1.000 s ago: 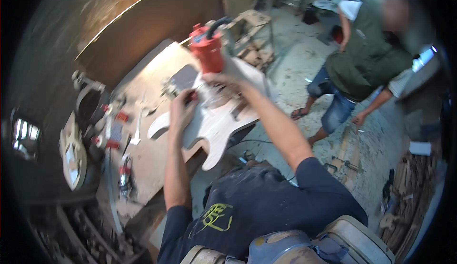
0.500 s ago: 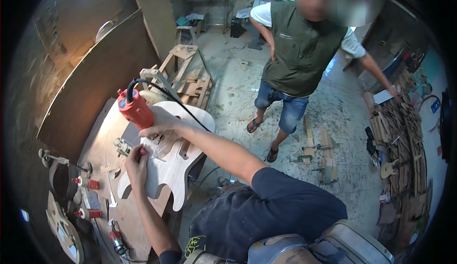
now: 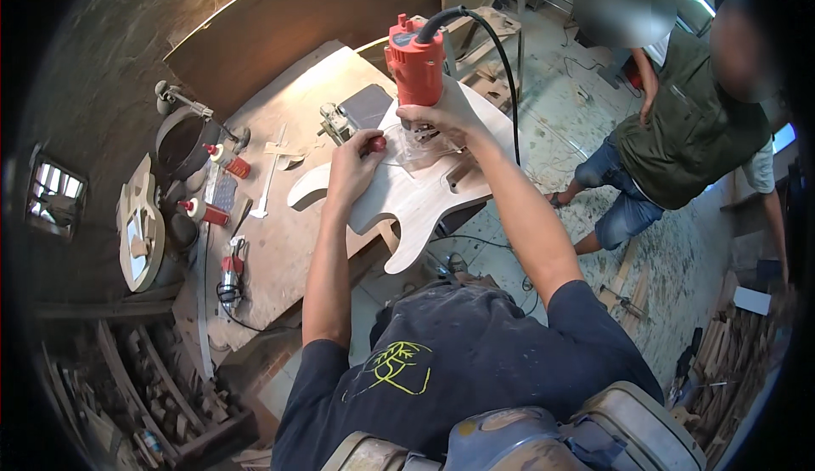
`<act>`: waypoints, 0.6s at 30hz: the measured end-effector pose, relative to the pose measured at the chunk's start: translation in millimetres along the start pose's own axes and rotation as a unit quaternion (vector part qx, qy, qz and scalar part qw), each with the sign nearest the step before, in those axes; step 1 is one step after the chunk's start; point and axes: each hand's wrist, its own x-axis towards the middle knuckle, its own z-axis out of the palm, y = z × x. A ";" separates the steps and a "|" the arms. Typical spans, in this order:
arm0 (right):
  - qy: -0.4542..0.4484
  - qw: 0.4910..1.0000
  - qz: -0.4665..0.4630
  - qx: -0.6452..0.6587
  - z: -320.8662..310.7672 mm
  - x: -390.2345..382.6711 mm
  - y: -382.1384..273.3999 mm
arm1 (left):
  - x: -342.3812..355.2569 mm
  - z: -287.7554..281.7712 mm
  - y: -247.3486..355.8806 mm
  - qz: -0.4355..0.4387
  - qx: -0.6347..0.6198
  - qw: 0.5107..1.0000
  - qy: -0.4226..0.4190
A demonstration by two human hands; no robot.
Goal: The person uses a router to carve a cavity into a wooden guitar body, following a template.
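A pale wooden electric guitar body (image 3: 406, 203) lies on the workbench with its horns toward me. On top of it stands a red trim router (image 3: 418, 72), upright, with a clear base (image 3: 418, 150) and a black cord running off its top. My right hand (image 3: 448, 114) is wrapped round the lower part of the router. Beside it, my left hand (image 3: 355, 165) is closed on a small red knob (image 3: 379, 144) at the edge of the clear base. The cutter and the wood under the base are hard to make out.
Glue bottles (image 3: 227, 161), a corded hand tool (image 3: 229, 280) and a metal clamp-like piece (image 3: 334, 123) lie on the workbench (image 3: 280, 250). Another guitar body (image 3: 141, 220) leans at the left. A person in a green vest (image 3: 692, 118) stands at right, near wood offcuts (image 3: 717, 369).
My view has swung left, so bench and router appear further right. Both hands keep their holds, the router stays on the guitar body, and the person is now nearer the right rim.
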 end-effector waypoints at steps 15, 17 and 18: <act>0.013 0.999 0.003 -0.034 3.0 -0.8 2.8 | -6.1 -3.4 1.1 -0.001 -0.006 1.000 0.002; 0.006 0.999 0.012 -0.031 3.9 -0.6 2.6 | -7.1 -3.7 1.7 0.006 -0.017 1.000 0.003; 0.007 0.999 0.013 -0.031 3.8 -0.8 2.3 | -7.4 -4.1 3.8 0.005 -0.012 1.000 0.001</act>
